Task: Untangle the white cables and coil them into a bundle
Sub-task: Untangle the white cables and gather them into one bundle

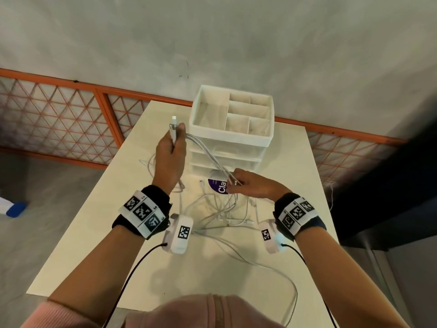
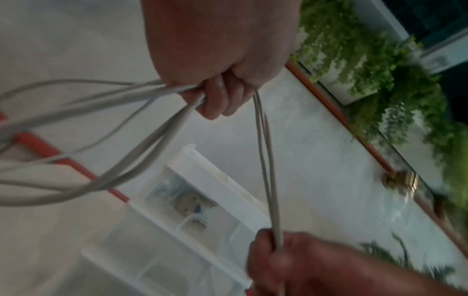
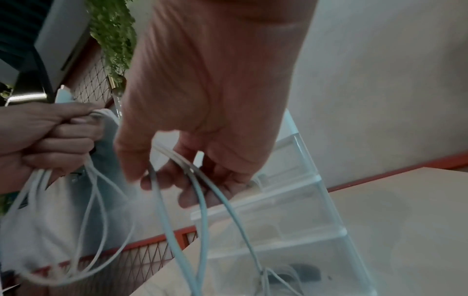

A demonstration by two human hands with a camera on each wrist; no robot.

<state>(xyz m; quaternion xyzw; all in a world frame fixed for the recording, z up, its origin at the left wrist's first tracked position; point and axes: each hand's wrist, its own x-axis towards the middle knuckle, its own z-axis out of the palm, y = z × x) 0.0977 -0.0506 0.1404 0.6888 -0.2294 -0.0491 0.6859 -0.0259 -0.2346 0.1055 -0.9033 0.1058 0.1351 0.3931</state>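
Several white cables (image 1: 212, 159) run taut between my two hands above the table. My left hand (image 1: 173, 147) is raised and grips a gathered bunch of them, with plug ends (image 1: 173, 125) sticking up above the fist. In the left wrist view its fingers (image 2: 215, 100) curl round the cables (image 2: 142, 104), and loops hang off to the left. My right hand (image 1: 236, 183) is lower and pinches the same strands. In the right wrist view its fingertips (image 3: 192, 192) close on the cables (image 3: 200, 192). More loose cable (image 1: 222, 209) lies tangled on the table (image 1: 113, 223) below.
A white drawer organizer (image 1: 233, 129) with an open compartmented top stands at the table's far side, just behind the hands. A purple-labelled item (image 1: 218, 185) lies under my right hand. One cable (image 1: 283, 280) loops toward the near right edge. An orange mesh railing (image 1: 59, 119) lies beyond.
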